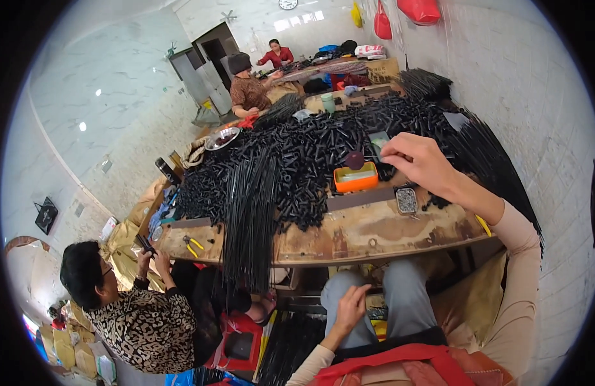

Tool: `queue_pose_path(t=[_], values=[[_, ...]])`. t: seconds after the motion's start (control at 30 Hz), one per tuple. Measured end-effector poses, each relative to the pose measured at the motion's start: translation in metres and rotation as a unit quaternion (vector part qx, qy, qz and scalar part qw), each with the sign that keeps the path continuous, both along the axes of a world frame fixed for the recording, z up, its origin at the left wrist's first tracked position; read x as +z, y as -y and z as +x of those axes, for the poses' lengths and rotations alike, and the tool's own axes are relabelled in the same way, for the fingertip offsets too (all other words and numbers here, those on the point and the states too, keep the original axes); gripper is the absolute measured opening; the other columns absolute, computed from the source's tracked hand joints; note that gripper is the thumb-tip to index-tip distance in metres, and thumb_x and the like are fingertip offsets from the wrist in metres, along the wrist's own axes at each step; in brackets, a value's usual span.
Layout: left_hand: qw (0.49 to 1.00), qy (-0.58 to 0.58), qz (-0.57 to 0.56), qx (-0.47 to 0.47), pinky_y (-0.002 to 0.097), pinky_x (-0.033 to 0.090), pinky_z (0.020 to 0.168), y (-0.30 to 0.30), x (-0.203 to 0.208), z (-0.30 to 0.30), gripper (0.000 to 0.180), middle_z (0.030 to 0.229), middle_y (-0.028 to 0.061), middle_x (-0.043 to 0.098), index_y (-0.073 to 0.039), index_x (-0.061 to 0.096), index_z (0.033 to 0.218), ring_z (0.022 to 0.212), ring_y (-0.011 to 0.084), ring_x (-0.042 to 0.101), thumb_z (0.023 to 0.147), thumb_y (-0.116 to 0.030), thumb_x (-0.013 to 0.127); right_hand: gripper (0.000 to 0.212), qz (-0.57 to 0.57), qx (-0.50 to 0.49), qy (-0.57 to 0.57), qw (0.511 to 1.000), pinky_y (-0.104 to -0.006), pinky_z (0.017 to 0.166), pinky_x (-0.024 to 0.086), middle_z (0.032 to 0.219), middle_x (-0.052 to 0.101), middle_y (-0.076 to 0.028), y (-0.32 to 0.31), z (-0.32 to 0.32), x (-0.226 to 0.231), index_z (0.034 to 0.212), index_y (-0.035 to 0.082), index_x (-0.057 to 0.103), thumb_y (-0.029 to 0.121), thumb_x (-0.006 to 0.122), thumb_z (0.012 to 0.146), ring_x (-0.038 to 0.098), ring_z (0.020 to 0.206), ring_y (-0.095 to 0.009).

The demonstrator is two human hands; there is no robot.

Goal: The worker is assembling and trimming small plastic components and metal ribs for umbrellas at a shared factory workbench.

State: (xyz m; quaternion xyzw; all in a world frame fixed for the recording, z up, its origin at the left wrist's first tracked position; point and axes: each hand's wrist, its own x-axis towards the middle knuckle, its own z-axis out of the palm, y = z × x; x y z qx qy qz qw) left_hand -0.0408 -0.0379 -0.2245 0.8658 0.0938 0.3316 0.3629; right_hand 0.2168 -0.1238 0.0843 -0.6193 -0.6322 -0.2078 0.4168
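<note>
My right hand is raised over the table's right part, its thumb and fingers pinched together. Whatever lies between those fingertips is too small to make out. Just left of them, a dark maroon round piece shows at the back rim of an orange box with something pale inside. Whether it is joined to my hand I cannot tell. Below my wrist stands a small clear box of silvery metal bits. My left hand is over my lap, below the table edge, fingers curled closed; no held thing can be made out.
Short black tubes are heaped across the wooden table. Long black rods hang over its front edge; another bundle lies right. Yellow-handled pliers lie front left. One co-worker sits close at left; two people sit farther back.
</note>
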Motion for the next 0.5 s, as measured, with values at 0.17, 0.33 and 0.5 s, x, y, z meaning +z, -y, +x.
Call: queue_pose_path(t=[0.17, 0.33, 0.5], values=[[0.998, 0.030, 0.053, -0.014, 0.0374, 0.050, 0.065, 0.007, 0.001, -0.007, 0.030, 0.085, 0.0118, 0.060, -0.008, 0.068, 0.107, 0.075, 0.0299, 0.061, 0.081, 0.006, 0.062, 0.013, 0.018, 0.023, 0.010, 1.000, -0.0279, 0.056, 0.046, 0.076, 0.063, -0.007, 0.044, -0.065, 0.025, 0.088, 0.003, 0.068, 0.001, 0.074, 0.077, 0.058, 0.062, -0.017], [0.992, 0.037, 0.118, -0.003, 0.0358, 0.051, 0.066, 0.010, 0.003, -0.012, 0.034, 0.090, 0.0101, 0.060, -0.010, 0.069, 0.106, 0.079, 0.0279, 0.061, 0.076, 0.005, 0.064, 0.012, 0.041, 0.081, 0.126, 0.988, -0.0272, 0.055, 0.049, 0.085, 0.068, -0.006, 0.088, -0.116, 0.050, 0.088, 0.003, 0.070, -0.001, 0.073, 0.077, 0.064, 0.066, -0.016], [0.987, 0.063, 0.147, 0.012, 0.0359, 0.051, 0.065, 0.006, -0.003, -0.017, 0.030, 0.090, 0.0074, 0.058, -0.012, 0.068, 0.103, 0.081, 0.0261, 0.061, 0.075, 0.001, 0.066, 0.017, 0.073, 0.221, 0.104, 0.967, -0.0261, 0.054, 0.051, 0.090, 0.070, -0.006, 0.109, -0.144, 0.062, 0.094, 0.003, 0.071, -0.002, 0.072, 0.078, 0.066, 0.068, -0.016]])
